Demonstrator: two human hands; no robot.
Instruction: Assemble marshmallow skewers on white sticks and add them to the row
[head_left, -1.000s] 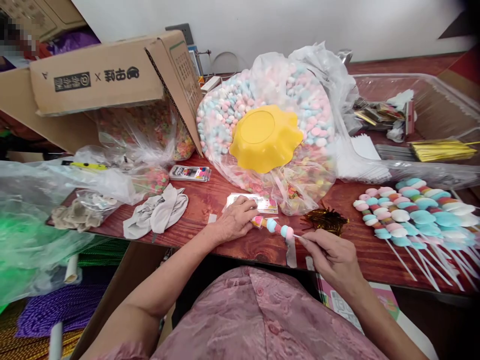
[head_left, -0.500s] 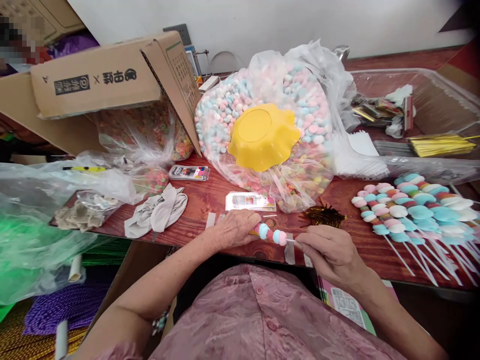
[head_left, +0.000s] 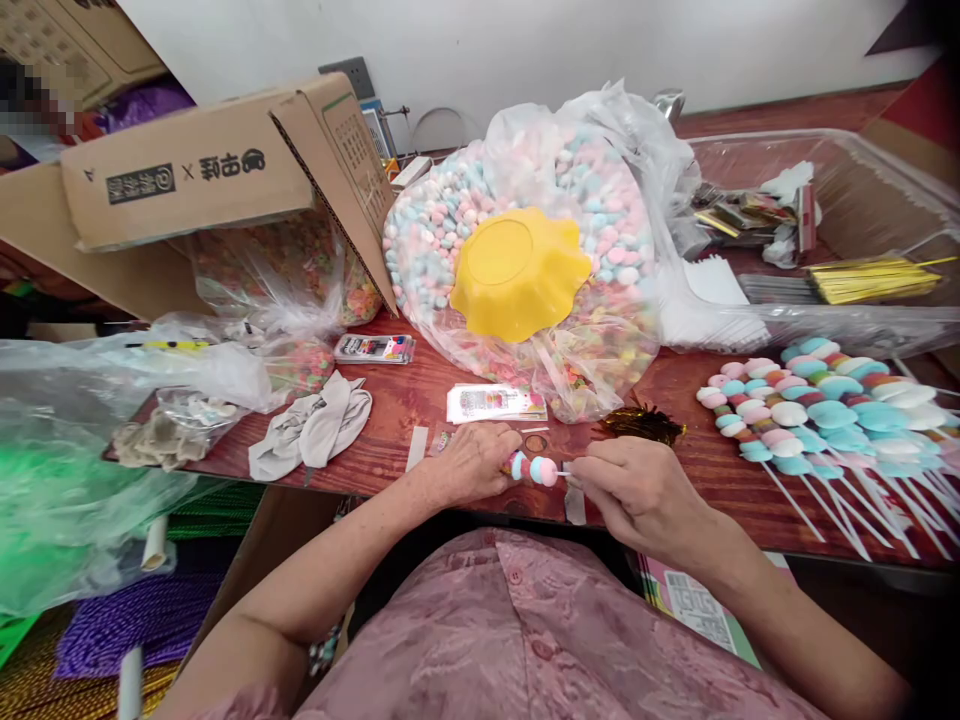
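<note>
A short candy skewer (head_left: 534, 469) with pink and blue marshmallow pieces lies level between my hands, just above the wooden table's (head_left: 420, 420) front edge. My left hand (head_left: 469, 463) is closed around its left end, covering part of the pieces. My right hand (head_left: 637, 492) pinches the thin white stick at the right end, close to the last pink piece. A small printed packet (head_left: 495, 403) lies just beyond my left hand. A bunch of gold twist ties (head_left: 641, 425) sits behind my right hand.
A big clear bag of pastel marshmallows (head_left: 525, 170) with a yellow bowl (head_left: 519, 272) on it stands at the centre back. Several finished skewers (head_left: 817, 420) lie at the right. A cardboard box (head_left: 210, 170), plastic bags (head_left: 112, 400) and grey gloves (head_left: 315, 425) crowd the left.
My right hand has moved left along the stick toward my left hand, so fewer pieces show between them. Both hands drew slightly nearer the table's front edge.
</note>
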